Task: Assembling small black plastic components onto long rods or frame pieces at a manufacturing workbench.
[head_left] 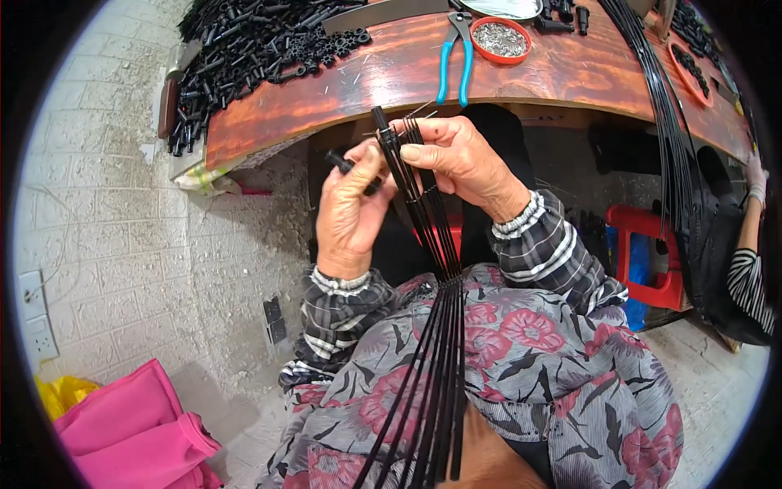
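Note:
A bundle of long, thin black umbrella ribs (444, 253) runs from my hands down across my lap to the lower edge. My right hand (468, 163) is closed round the ribs near their upper ends, thumb in front. A short, thicker black rod end (380, 119) stands up at the top of the bundle, on its left side. My left hand (352, 212) is closed on a short black plastic tube (342, 163), held crosswise beside the bundle. Its thumb and fingertips come close to the ribs; whether they touch is hidden.
On the wooden table (562, 77) ahead lie a heap of black plastic parts (261, 41), blue-handled pliers (456, 61) and a red dish of small metal pieces (500, 41). More ribs (664, 122) hang over its edge by a red stool (652, 261). A co-worker's arm (749, 244) shows far right.

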The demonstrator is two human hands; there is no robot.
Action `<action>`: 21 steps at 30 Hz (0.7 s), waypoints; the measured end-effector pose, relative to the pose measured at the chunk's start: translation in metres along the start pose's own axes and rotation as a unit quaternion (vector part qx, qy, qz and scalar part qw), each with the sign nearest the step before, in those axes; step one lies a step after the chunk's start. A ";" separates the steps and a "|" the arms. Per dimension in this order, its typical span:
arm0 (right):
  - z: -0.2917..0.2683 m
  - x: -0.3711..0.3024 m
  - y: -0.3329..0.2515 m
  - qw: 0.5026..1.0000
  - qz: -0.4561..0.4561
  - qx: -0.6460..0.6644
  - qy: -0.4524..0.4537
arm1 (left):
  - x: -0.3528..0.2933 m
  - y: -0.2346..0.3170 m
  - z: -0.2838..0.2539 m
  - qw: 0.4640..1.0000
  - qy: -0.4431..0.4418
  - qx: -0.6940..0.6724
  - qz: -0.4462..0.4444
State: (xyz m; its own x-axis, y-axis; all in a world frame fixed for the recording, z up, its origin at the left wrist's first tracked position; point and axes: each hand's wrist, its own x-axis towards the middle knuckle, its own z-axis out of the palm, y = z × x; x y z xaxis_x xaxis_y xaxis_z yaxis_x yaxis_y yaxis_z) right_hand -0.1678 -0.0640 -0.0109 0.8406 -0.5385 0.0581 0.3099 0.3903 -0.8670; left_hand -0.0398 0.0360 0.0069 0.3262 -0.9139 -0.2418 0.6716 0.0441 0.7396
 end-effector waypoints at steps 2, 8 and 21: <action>0.002 0.001 0.000 1.000 0.000 -0.001 0.019 | 0.004 0.013 -0.007 0.995 0.083 0.031 -0.045; 0.009 0.000 -0.005 1.000 0.018 -0.005 0.015 | 0.031 0.056 -0.003 0.997 -0.006 0.048 0.059; 0.009 -0.001 -0.008 1.000 0.009 -0.005 0.010 | 0.056 0.054 0.027 0.989 -0.138 0.055 -0.019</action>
State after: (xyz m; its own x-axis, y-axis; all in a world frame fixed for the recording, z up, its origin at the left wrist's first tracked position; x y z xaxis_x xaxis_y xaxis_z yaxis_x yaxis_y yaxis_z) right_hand -0.1670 -0.0599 0.0007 0.8375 -0.5455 0.0328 0.2901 0.3928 -0.8727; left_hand -0.0034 -0.0239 0.0506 0.0976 -0.9901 -0.1006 0.5988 -0.0223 0.8006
